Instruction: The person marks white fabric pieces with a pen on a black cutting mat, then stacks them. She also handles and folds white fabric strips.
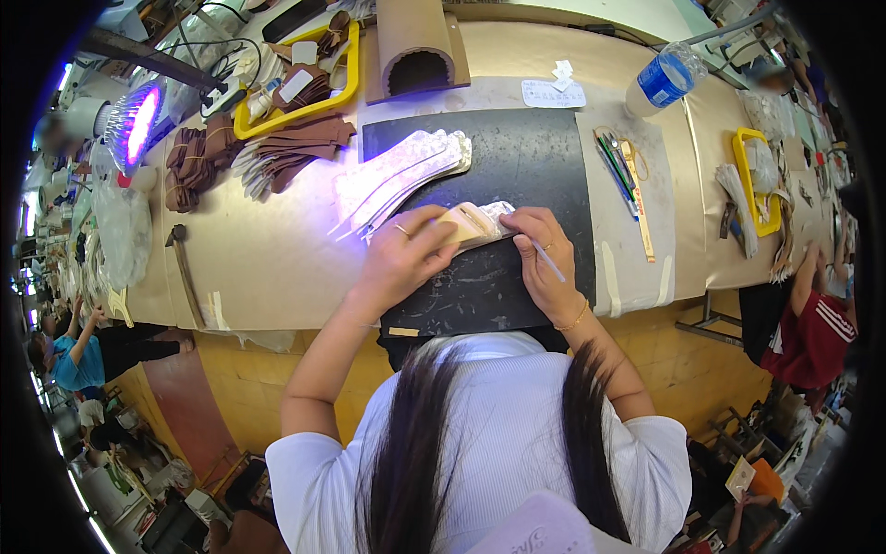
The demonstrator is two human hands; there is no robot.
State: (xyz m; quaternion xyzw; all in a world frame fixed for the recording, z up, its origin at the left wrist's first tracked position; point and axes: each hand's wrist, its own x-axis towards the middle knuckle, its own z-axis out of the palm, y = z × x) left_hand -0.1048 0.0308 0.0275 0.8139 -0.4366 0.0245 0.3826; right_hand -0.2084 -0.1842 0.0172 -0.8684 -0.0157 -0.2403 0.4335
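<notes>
Cream piece: The slotted cream piece [469,222] sits above the middle of the black mat [544,171], between the two hands, its long axis slanting from the mat's lower left toward its upper right.
Left hand: Thumb and fingers of the left hand [403,263] pinch the piece's lower-left end, over the mat's left half.
Right hand: At the opposite end, the right hand [548,285] has its fingers curled round a thin pale stick [551,263], fingertips against paler material [496,210]; whether they grip that too cannot be told. Neither hand is clearly nearer the cream piece.
Pale strips: A fanned stack [406,175] overlaps the mat's upper-left corner.
Tabletop: On the tabletop [268,258], a hammer [187,272] lies left of the mat, pens [616,171] to its right.
</notes>
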